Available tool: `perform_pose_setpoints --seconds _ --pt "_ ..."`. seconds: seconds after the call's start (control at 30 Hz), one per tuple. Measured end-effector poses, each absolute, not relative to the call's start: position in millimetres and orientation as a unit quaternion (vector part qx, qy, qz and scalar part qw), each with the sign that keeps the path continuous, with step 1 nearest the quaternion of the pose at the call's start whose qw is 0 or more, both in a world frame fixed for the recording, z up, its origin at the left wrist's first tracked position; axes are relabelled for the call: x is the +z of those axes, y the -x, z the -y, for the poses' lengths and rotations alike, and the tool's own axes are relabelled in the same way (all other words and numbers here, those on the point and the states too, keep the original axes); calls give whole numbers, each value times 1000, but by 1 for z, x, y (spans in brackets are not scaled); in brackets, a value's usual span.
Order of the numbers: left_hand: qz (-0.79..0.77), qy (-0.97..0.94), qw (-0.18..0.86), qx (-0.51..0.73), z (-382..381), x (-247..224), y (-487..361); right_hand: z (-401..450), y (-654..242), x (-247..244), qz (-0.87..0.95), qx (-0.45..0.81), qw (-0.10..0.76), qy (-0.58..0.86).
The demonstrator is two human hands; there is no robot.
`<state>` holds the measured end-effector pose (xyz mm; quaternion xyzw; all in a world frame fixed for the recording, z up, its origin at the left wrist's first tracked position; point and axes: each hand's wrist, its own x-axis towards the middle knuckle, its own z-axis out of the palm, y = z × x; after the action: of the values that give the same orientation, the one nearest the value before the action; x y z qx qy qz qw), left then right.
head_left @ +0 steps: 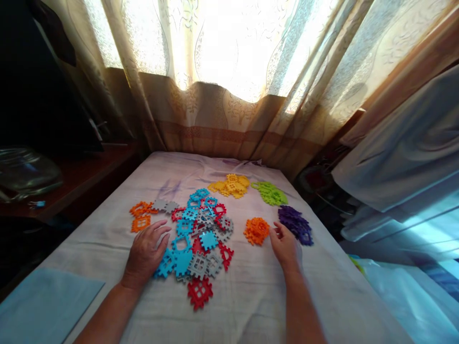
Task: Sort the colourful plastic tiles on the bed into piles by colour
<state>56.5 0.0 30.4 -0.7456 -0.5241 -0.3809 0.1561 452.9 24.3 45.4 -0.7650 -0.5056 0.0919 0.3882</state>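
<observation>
My left hand (146, 251) hovers at the left edge of a mixed heap of blue pieces (183, 262), grey pieces (198, 265) and red pieces (200, 292), its fingers apart and holding nothing. Just right of a small orange pile (256, 231) is my right hand (284, 242), fingers slightly curled; whether its fingertips touch the pile or hold a piece is unclear. Beyond it lies a purple pile (296, 224). Yellow pieces (231, 186) and green pieces (269, 193) form separate piles farther back. Loose orange pieces (141, 223) and grey ones (165, 206) lie beyond my left hand.
A pale cloth (247, 296) covers the table. At the front left corner is a light blue sheet (50, 303). Curtains (215, 112) hang behind, a dark wooden desk (71, 191) stands at left, and clothes (405, 138) hang at right.
</observation>
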Motion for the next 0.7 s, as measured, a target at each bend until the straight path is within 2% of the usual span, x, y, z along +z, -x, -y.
perform_pose_setpoints --seconds 0.13,0.37,0.57,0.7 --pt "548 740 145 -362 -2 34 -39 -22 -449 53 500 60 377 778" --pt "761 588 138 -237 1 32 6 -24 -426 47 558 90 412 715" --pt "792 581 115 -149 5 32 -2 -23 -402 46 602 104 396 685" --pt "792 586 98 -143 6 34 -3 -22 -391 47 622 106 393 669"
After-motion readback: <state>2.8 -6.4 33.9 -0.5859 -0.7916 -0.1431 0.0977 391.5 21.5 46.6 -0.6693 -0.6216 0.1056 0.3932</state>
